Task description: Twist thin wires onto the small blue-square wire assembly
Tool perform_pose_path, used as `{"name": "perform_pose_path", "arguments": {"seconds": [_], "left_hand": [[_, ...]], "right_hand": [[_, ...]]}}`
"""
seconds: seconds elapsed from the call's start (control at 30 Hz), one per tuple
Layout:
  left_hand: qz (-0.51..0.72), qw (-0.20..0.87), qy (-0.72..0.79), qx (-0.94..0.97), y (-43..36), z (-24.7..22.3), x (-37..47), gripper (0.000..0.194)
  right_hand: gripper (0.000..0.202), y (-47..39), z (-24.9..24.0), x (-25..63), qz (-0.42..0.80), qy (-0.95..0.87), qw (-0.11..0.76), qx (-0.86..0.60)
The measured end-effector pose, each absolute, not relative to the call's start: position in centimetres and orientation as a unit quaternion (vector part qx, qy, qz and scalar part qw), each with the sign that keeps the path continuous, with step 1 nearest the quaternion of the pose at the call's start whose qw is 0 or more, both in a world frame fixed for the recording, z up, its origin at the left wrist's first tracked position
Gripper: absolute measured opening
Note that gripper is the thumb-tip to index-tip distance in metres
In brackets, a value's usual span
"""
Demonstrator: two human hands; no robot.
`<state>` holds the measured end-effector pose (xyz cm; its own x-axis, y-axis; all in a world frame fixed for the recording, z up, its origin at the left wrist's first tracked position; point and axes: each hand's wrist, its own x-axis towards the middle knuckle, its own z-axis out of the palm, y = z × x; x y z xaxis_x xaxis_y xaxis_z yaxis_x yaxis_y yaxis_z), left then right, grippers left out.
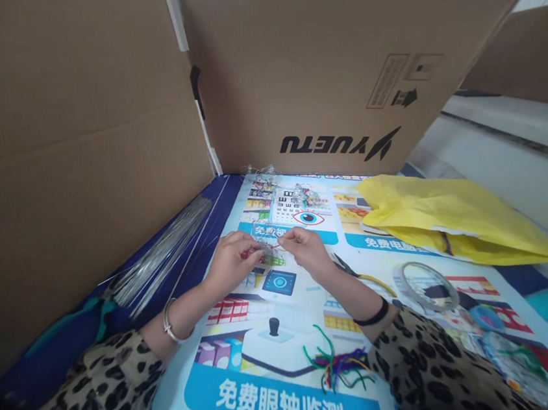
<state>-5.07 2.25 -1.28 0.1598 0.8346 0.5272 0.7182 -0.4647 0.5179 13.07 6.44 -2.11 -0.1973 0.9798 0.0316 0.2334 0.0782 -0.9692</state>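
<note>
My left hand (237,256) is closed, its fingers pinched on a small clear-and-silver wire piece (268,233) with some red in it. Close by on the right, my right hand (307,248) pinches the end of a thin red strand (275,244) that runs from that piece. The exact make of the wire piece is too fine to tell, and fingers cover part of it. Farther back lie more thin wire pieces (306,195), some with coloured bits. Pliers (362,275) with yellow handles rest beside my right wrist.
Cardboard panels (289,66) stand at the back and left. A bundle of straight wires (166,252) lies left. Coloured strings (342,366) lie in front. At right are a tape roll (400,283), a yellow bag (455,212) and a clear plastic bag (516,362).
</note>
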Motion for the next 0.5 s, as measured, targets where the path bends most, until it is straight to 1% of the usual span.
{"name": "perform_pose_path", "arguments": {"seconds": [0.1, 0.3, 0.43, 0.5], "left_hand": [[0.408, 0.081, 0.501, 0.759, 2.1, -1.3, -4.9, 0.007], [0.433, 0.134, 0.488, 0.746, 2.0, -1.4, -4.9, 0.006], [0.440, 0.153, 0.481, 0.743, 2.0, -1.7, -5.0, 0.006], [0.440, 0.163, 0.481, 0.741, 1.9, -1.8, -5.0, 0.007]], "right_hand": [[0.025, 6.6, -2.3, 13.0, 0.469, -0.615, 0.401, -0.491], [0.026, 6.4, -2.2, 13.2, 0.473, -0.616, 0.404, -0.483], [0.031, 5.2, -2.2, 13.5, 0.459, -0.600, 0.430, -0.494], [0.028, 4.3, -2.2, 13.6, 0.445, -0.593, 0.442, -0.505]]}}
